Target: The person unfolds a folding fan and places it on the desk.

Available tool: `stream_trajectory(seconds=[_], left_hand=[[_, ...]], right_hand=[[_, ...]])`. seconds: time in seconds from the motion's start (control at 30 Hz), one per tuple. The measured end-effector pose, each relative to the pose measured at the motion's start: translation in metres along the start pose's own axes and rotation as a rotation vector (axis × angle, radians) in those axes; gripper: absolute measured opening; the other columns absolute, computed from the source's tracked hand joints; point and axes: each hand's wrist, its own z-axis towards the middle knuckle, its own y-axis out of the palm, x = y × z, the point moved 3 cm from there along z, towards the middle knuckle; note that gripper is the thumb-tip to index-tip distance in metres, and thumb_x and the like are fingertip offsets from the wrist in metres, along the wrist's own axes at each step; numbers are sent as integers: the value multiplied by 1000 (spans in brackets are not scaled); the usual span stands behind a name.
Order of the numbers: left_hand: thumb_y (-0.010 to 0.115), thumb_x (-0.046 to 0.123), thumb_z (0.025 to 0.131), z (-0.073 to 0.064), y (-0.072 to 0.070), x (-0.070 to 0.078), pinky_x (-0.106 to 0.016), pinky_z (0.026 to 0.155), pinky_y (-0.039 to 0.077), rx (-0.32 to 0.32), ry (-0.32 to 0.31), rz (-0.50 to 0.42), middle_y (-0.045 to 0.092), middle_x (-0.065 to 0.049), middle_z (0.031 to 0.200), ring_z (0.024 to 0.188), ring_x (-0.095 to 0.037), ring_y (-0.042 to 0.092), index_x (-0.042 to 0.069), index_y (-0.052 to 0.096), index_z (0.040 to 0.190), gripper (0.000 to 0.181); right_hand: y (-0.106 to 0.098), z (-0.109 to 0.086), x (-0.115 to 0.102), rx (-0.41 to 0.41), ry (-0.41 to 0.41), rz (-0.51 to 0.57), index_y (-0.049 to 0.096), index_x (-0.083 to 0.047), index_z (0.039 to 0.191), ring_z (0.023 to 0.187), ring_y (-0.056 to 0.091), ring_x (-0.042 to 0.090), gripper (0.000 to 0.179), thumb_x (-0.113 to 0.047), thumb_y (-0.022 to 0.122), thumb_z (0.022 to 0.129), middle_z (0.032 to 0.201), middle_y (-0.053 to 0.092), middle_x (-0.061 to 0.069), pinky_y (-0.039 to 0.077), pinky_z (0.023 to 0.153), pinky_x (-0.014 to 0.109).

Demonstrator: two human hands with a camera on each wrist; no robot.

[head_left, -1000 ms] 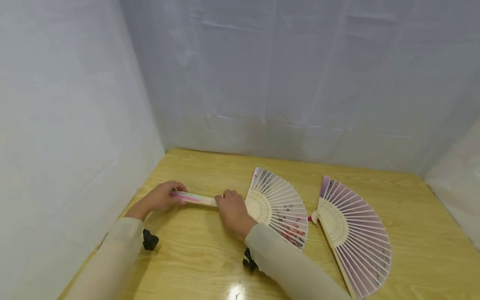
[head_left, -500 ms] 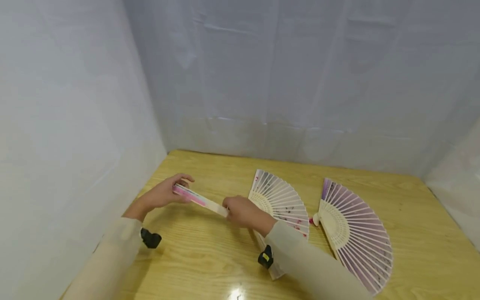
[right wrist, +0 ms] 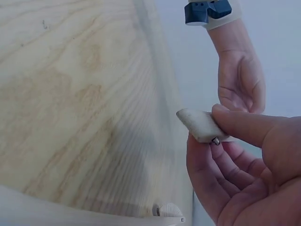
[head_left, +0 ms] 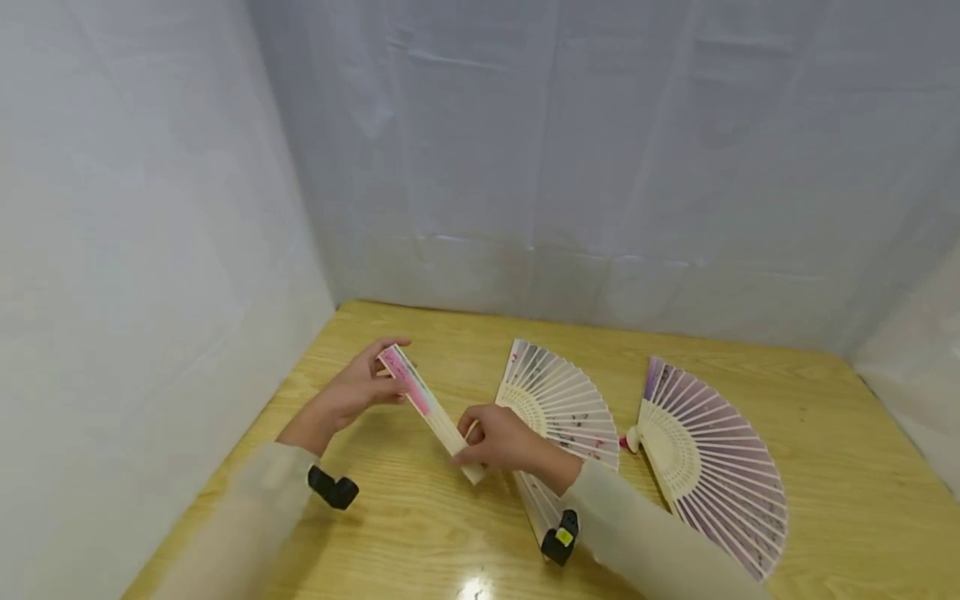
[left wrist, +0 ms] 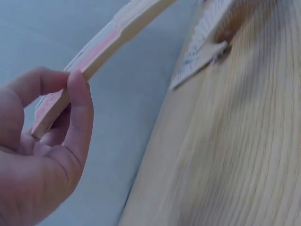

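Between my two hands a folded hand fan (head_left: 429,408) is held slanting over the table, its pink-printed end up and to the left. My left hand (head_left: 352,398) pinches that end between thumb and fingers, as the left wrist view shows on the fan's edge (left wrist: 106,54). At the pale lower end my right hand (head_left: 506,437) grips the closed sticks; the right wrist view shows the butt (right wrist: 200,125) with its small metal rivet. Just right of that hand lies a spread white fan (head_left: 562,396) with pink flowers, partly covered by the right forearm.
Farther right a spread purple fan (head_left: 708,450) lies on the wooden table (head_left: 405,542), a small pink tassel (head_left: 623,442) by its pivot. White sheeting (head_left: 480,150) hangs behind the table and along both sides. Each wrist wears a black camera (head_left: 333,489).
The folded fan has turned from nearly level to a steep slant, pink end rising, pale end dropping toward the front right. My left hand moved up and right; my right hand shifted right.
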Motion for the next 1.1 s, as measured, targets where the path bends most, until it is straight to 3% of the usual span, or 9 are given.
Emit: stream_trajectory(seconds=[0.23,0.4,0.6,0.7,0.83,1.1], left_hand=[[61,-4,92,7,24,4,-28,82,56,57,-58,-97,62,-6,111,88,-12,65,5,15,153,76],[59,-2,93,6,36,7,-24,79,55,82,-58,-124,65,0,105,86,-9,64,-2,23,150,67],[58,0,95,11,54,7,-29,84,55,44,-34,-124,64,-1,102,89,-11,64,-12,42,133,43],[60,4,95,14,62,5,-33,85,55,33,-45,-102,65,-1,98,86,-13,64,-7,50,121,29],[61,8,96,18,69,0,-33,80,56,40,-70,-91,67,-1,90,82,-14,63,0,53,108,16],[60,11,97,19,84,-3,-33,79,56,33,-94,-83,67,-1,90,85,-16,64,-1,55,107,16]], right_hand=[[4,-11,8,10,83,281,54,-3,84,52,58,12,24,-15,75,86,63,60,2,57,53,41],[5,-17,10,30,56,351,58,0,83,52,58,12,25,-21,69,92,63,61,2,57,54,43],[6,-24,19,-21,46,492,55,4,98,59,62,13,17,-12,60,97,74,68,9,59,60,40],[7,-28,22,-52,59,590,49,5,107,66,66,17,12,-5,53,99,86,70,20,60,65,39],[7,-31,23,-88,48,642,50,10,112,76,68,19,16,-2,46,101,96,69,26,59,73,41],[4,-39,27,-86,60,704,45,11,115,75,65,17,17,4,46,100,88,65,10,59,74,37]])
